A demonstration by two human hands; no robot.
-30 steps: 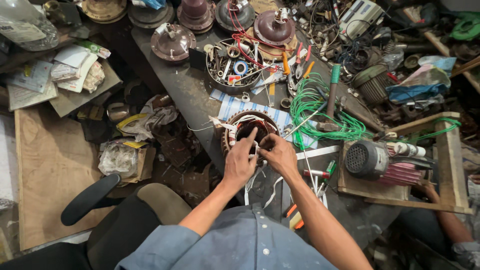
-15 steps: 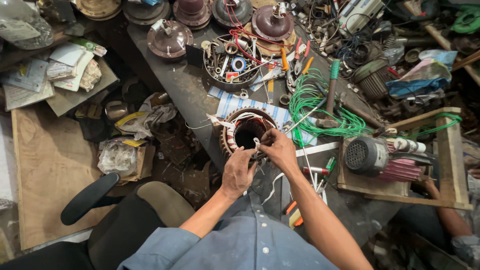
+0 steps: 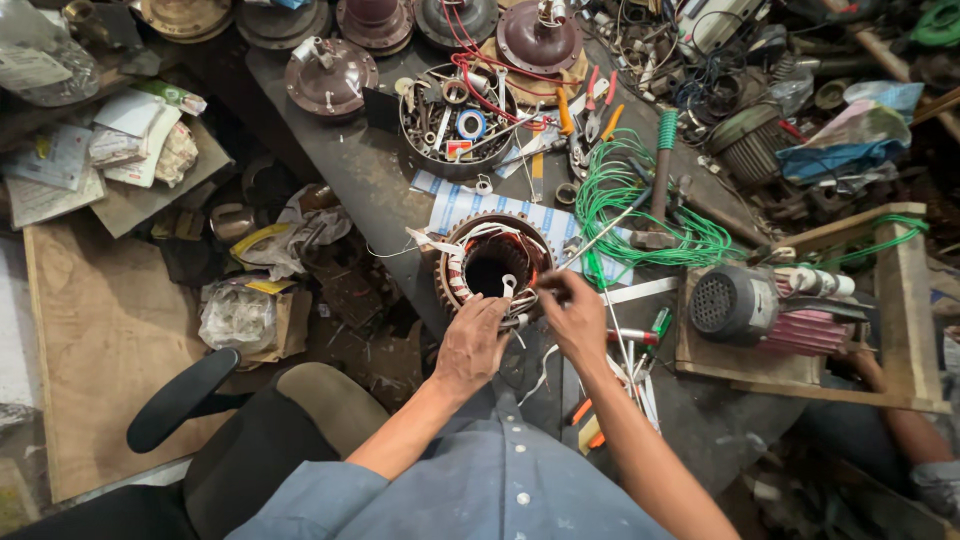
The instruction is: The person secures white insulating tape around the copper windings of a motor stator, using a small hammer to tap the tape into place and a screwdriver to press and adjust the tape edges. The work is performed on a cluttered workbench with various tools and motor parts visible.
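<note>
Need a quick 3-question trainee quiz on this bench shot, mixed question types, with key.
1. True or false: both hands are at the near rim of the round motor stator.
2. Which lies right of the stator? A) coil of green wire B) blue bucket C) glass jar
3. Fill in: the round metal tray behind the stator holds loose ____.

Key: 1 true: left hand rests on the rim, right hand pinches something thin beside it. 2 A. 3 tools and small parts.
</note>
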